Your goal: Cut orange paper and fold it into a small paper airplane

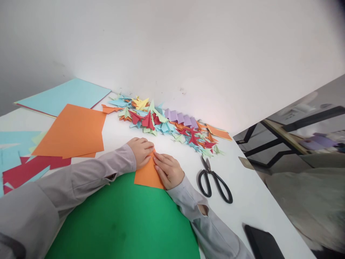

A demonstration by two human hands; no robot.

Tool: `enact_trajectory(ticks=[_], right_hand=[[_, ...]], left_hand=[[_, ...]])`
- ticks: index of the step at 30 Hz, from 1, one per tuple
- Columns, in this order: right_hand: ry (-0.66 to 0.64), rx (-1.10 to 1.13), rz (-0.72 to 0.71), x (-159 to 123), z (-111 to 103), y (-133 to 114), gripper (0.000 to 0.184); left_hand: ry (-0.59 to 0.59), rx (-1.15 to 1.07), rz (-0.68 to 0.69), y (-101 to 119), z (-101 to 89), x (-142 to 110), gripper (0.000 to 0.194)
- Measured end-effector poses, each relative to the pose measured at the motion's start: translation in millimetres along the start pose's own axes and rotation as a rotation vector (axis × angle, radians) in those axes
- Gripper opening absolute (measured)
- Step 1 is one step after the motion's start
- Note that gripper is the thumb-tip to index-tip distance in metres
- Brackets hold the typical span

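The left hand (pixel 140 151) and right hand (pixel 170 171) sit close together, fingers on the far end of an orange paper (pixel 148 176) (whether they pinch it, I cannot tell), between orange sheets (pixel 77 129) at left and scissors (pixel 208 173) at right on the counter (pixel 248 190).

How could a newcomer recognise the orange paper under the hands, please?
Start at the white table, then the green surface. The orange paper overlaps its far edge; unlike the larger orange sheets leftward, it is touched by the left hand and right hand.
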State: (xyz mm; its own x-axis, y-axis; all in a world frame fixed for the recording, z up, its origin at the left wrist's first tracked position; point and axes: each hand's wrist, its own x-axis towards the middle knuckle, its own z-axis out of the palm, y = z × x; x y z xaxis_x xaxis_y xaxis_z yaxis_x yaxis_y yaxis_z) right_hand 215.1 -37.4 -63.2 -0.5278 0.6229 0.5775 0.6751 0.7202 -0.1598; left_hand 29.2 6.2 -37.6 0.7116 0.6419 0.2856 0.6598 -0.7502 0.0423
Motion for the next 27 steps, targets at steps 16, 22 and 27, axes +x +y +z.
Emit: enact_trajectory(ticks=[16, 22, 27], right_hand=[[0.012, -0.072, -0.023, 2.9, -1.1, -6.7, 0.028], [0.004, -0.078, -0.015, 2.9, -1.2, -6.7, 0.029], [0.006, -0.081, -0.015, 2.6, -1.0, -7.0, 0.029]], left_hand=[[-0.001, 0.050, -0.046, 2.1, -1.7, -1.1, 0.037], [-0.013, 0.043, -0.011, 2.6, -1.3, -0.3, 0.037], [-0.009, 0.041, -0.002, 1.9, -0.2, -0.1, 0.039]])
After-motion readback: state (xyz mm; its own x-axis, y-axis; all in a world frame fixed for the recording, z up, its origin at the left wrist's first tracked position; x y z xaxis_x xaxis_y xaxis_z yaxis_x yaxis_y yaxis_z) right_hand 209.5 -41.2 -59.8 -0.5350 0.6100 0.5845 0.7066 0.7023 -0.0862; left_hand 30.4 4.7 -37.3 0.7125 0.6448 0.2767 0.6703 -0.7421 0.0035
